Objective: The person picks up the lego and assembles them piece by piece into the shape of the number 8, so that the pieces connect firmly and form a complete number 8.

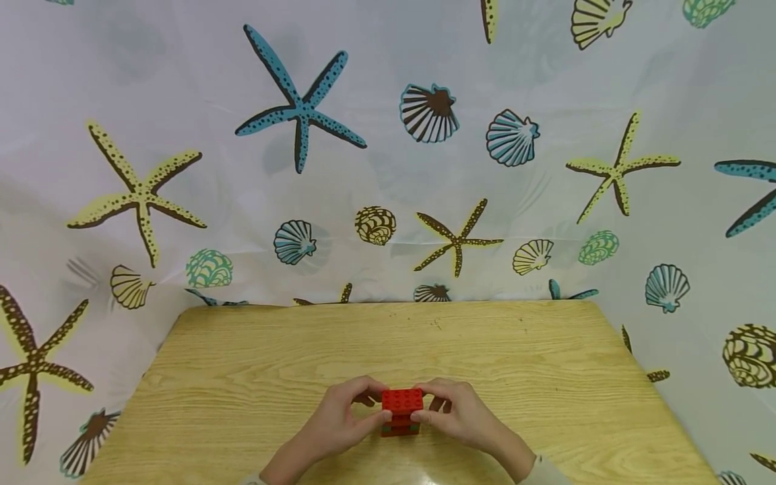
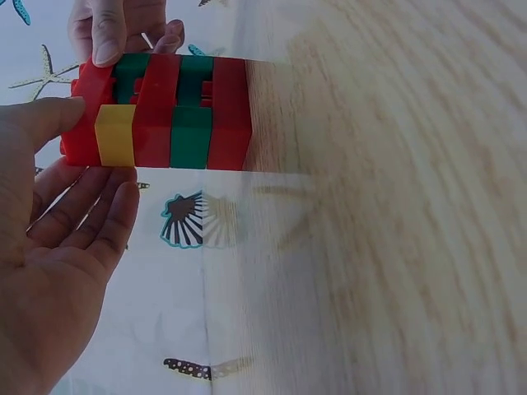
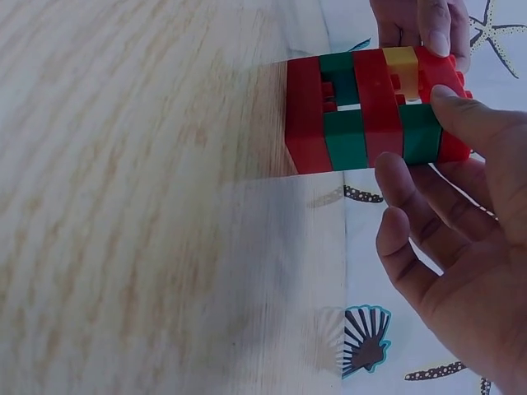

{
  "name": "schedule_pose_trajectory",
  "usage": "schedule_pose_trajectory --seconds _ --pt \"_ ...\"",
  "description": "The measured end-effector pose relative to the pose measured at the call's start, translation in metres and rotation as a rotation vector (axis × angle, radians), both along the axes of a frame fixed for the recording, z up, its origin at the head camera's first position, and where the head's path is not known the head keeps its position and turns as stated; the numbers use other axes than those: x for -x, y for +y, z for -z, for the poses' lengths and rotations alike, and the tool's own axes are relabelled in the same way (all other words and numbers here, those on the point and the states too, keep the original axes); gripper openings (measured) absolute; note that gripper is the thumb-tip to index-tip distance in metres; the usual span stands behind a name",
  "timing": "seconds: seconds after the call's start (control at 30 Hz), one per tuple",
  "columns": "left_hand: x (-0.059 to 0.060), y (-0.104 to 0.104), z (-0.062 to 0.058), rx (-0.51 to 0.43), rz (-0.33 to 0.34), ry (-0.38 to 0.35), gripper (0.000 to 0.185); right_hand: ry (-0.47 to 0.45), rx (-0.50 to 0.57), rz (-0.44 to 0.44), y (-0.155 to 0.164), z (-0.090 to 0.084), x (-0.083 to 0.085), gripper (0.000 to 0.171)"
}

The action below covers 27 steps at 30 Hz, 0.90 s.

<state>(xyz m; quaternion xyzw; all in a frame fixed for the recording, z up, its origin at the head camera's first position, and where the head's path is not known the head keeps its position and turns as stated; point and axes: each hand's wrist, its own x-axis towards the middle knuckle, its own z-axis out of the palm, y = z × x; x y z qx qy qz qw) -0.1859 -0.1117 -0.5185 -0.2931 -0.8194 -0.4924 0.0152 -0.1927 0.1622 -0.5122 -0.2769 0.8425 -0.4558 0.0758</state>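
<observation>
A tower of toy building bricks stands upright on the table, with a long red brick [image 1: 403, 400] on top, studs up. Under it, a small yellow brick [image 2: 114, 136] sits at the left end and a green brick [image 3: 421, 132] at the right end. Below come another red brick [image 3: 380, 107], a pair of green bricks [image 2: 191, 137] and a red bottom brick [image 2: 230, 115]. My left hand [image 1: 337, 417] pinches the top red brick at its left end, thumb on the near side. From the right end my right hand [image 1: 459, 411] pinches the same brick likewise.
The wooden table [image 1: 242, 377] lies under the tower, which stands near my side of it. A white curtain [image 1: 364, 182] printed with starfish and shells hangs behind the table and along both sides.
</observation>
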Motion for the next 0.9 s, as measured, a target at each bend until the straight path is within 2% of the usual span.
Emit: schedule_pose_trajectory --seconds 0.3,0.7,0.9 --pt "0.0006 -0.0004 0.0007 0.000 0.023 -0.015 0.027 0.054 0.000 -0.016 0.0011 0.0016 -0.0001 0.044" --pt "0.0061 -0.0027 0.0016 0.030 0.058 -0.034 0.025 0.066 0.018 -0.042 0.0005 0.0049 0.0005 0.038" --pt "0.0063 -0.0025 -0.0019 0.040 0.049 -0.043 0.025 0.068 0.023 -0.045 0.0004 0.0036 0.0017 0.038"
